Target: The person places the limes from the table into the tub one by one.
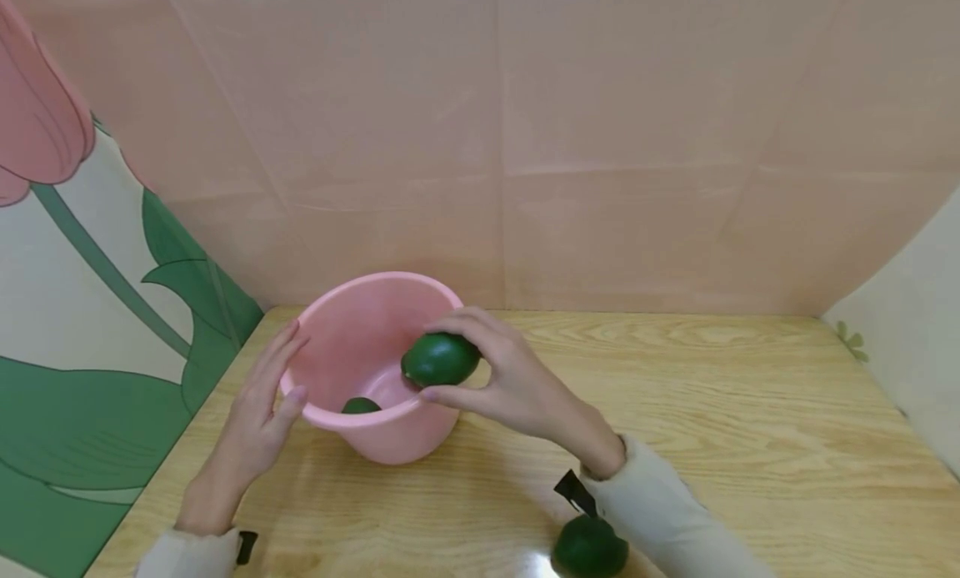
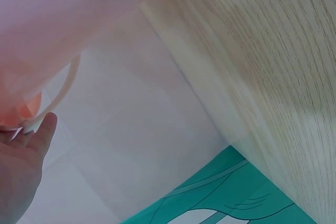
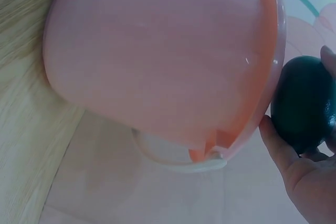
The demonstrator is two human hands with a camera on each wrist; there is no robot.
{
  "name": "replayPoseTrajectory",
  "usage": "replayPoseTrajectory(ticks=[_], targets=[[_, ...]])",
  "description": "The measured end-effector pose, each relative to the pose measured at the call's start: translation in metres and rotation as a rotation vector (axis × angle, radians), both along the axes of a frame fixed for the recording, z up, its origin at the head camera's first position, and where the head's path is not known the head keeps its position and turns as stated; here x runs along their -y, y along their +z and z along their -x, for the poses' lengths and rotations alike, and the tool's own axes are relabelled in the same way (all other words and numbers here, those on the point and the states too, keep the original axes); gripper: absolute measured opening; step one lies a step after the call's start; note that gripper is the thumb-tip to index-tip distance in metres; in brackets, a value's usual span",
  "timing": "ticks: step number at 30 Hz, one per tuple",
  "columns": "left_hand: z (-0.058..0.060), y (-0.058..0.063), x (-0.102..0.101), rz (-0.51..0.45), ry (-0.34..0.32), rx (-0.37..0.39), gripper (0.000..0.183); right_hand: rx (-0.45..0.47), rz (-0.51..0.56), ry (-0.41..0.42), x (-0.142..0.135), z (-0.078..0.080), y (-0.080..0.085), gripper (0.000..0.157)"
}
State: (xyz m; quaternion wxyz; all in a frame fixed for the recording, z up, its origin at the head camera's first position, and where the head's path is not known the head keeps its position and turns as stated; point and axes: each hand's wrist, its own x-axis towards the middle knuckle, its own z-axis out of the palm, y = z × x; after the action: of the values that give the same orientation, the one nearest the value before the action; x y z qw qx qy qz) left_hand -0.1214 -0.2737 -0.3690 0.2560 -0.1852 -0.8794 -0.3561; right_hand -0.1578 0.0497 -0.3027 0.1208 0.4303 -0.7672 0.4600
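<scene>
A pink bucket (image 1: pixel 408 432) stands on the wooden table, its mouth tilted toward the head camera. Over its right rim my right hand (image 1: pixel 517 378) holds a dark green avocado (image 1: pixel 441 360) between thumb and fingers. In the right wrist view the same avocado (image 3: pixel 303 106) is beside the bucket's rim. My left hand (image 1: pixel 255 419) rests at the left rim, fingers fairly straight along the outside and thumb near the front edge. Inside the bucket lies another green avocado (image 1: pixel 362 405), mostly hidden by the front wall.
Another avocado (image 1: pixel 589 546) sits at the near edge of view, partly behind the right sleeve (image 1: pixel 667 511). The bucket has a white handle (image 3: pixel 184 166) on its far side. A pink backdrop (image 1: pixel 600 144) rises behind the wooden table (image 1: pixel 712 428), with a floral sheet (image 1: pixel 112 419) at left.
</scene>
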Motion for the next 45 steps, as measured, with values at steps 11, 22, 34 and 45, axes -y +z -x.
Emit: replayPoseTrajectory(ticks=[11, 22, 34, 45], targets=[[-0.001, 0.002, 0.001, 0.021, 0.015, 0.000, 0.058, 0.013, -0.058, -0.012, 0.012, 0.004, 0.000, 0.059], [-0.001, 0.002, -0.001, 0.028, 0.020, -0.014, 0.061, 0.047, -0.075, 0.008, 0.020, 0.007, -0.002, 0.058], [0.000, 0.001, 0.000, 0.021, 0.018, -0.016, 0.061, 0.026, -0.146, -0.015, 0.033, 0.012, -0.001, 0.058], [0.001, 0.000, 0.000, 0.016, 0.010, -0.001, 0.059, -0.028, -0.354, -0.074, 0.049, 0.016, -0.001, 0.057]])
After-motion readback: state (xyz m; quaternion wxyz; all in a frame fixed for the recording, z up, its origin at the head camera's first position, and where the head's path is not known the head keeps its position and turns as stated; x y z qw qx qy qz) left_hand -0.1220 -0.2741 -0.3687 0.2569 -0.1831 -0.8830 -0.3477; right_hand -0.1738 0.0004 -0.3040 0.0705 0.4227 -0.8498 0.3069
